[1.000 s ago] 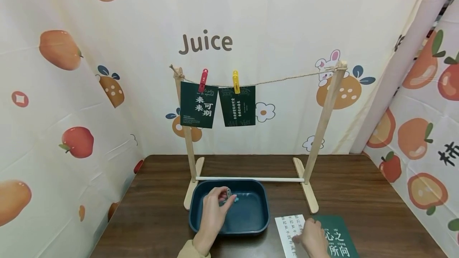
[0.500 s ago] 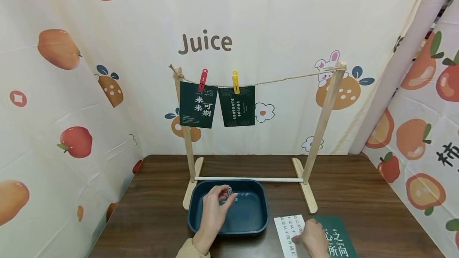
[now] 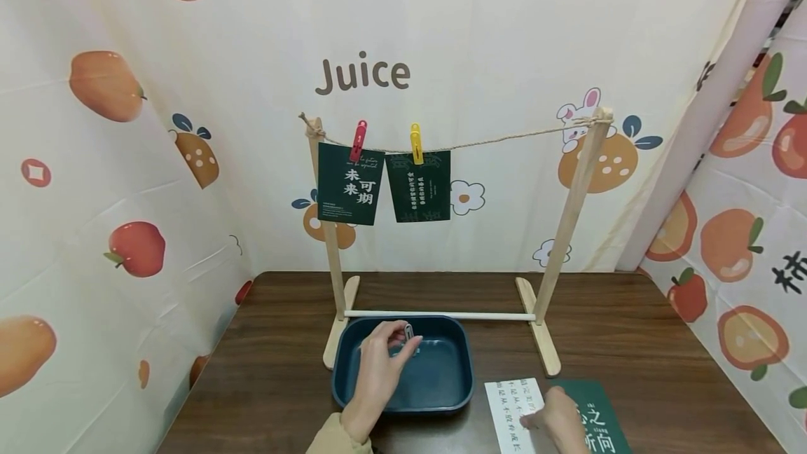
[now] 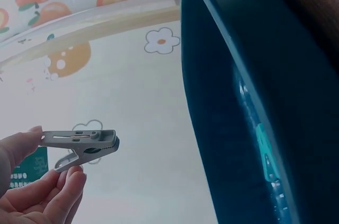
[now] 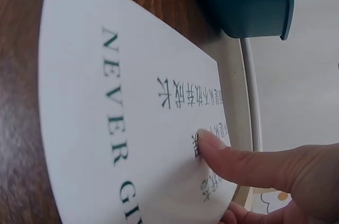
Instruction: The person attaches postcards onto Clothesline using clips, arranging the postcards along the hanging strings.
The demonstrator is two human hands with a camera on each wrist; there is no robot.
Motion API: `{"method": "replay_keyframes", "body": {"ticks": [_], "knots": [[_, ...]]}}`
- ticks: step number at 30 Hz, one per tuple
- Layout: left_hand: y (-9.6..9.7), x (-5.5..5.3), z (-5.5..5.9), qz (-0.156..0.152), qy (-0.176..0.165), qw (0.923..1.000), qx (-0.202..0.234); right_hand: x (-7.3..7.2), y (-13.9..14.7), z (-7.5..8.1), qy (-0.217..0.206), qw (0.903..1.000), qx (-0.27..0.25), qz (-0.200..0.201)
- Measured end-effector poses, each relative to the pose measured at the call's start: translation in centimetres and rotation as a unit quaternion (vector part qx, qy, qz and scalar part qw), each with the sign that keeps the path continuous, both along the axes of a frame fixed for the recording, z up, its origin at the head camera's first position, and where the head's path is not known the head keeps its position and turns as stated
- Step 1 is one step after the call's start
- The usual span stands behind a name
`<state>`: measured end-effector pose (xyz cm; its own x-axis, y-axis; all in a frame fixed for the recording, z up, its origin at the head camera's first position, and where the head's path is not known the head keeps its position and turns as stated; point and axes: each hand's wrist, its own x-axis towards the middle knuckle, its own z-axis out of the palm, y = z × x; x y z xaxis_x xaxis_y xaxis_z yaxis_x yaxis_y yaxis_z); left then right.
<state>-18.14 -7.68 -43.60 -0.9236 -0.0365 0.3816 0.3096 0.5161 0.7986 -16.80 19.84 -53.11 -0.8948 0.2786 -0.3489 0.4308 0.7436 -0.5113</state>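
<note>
Over the dark blue basin [image 3: 466,370], my left hand [image 3: 380,366] pinches a grey clothespin [image 4: 87,142] by its handle ends, between thumb and fingers. A teal clothespin [image 4: 266,152] lies inside the basin. To the right, my right hand [image 3: 557,419] holds a white card [image 3: 507,408] with printed lettering. In the right wrist view the thumb [image 5: 233,163] lies on the card's printed face and the other fingers curl at its edge, partly hidden behind it. A green card [image 3: 602,415] lies on the table, partly covered by the right hand.
Behind the basin stands a wooden frame [image 3: 570,230] with a twine line [image 3: 504,139]. Two dark green cards hang there, the left card [image 3: 340,195] under a red clothespin [image 3: 358,141], the right card [image 3: 431,195] under a yellow clothespin [image 3: 416,143]. A printed curtain [image 3: 504,40] encloses the table.
My left hand has shifted slightly right and up with the grey clothespin. The right hand has moved a little to the right at the white card. The hanging cards stay as they were.
</note>
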Motion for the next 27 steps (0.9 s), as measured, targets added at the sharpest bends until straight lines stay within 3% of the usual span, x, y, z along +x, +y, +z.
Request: {"method": "replay_keyframes", "body": {"ticks": [4, 10, 12, 21, 27], "knots": [[0.1, -0.2, 0.3, -0.016, 0.011, 0.9998, 0.002, -0.1, 0.2, -0.3, 0.000, 0.9999, -0.010, -0.003], [0.3, -0.4, 0.9, -0.034, 0.030, 0.9989, 0.004, -1.6, 2.0, -4.8, -0.018, 0.9989, -0.034, -0.028], [0.4, -0.5, 1.1, -0.036, 0.034, 0.9988, 0.003, -1.7, 2.3, -5.5, -0.018, 0.9984, -0.039, -0.035], [0.6, -0.9, 2.6, -0.051, 0.049, 0.9975, -0.002, 0.0, 1.2, -0.6, 0.026, 0.9950, -0.096, -0.006], [0.8, -1.3, 3.8, -0.071, 0.062, 0.9955, 0.003, 0.5, 1.5, 0.2, 0.047, 0.9912, -0.124, 0.008]]}}
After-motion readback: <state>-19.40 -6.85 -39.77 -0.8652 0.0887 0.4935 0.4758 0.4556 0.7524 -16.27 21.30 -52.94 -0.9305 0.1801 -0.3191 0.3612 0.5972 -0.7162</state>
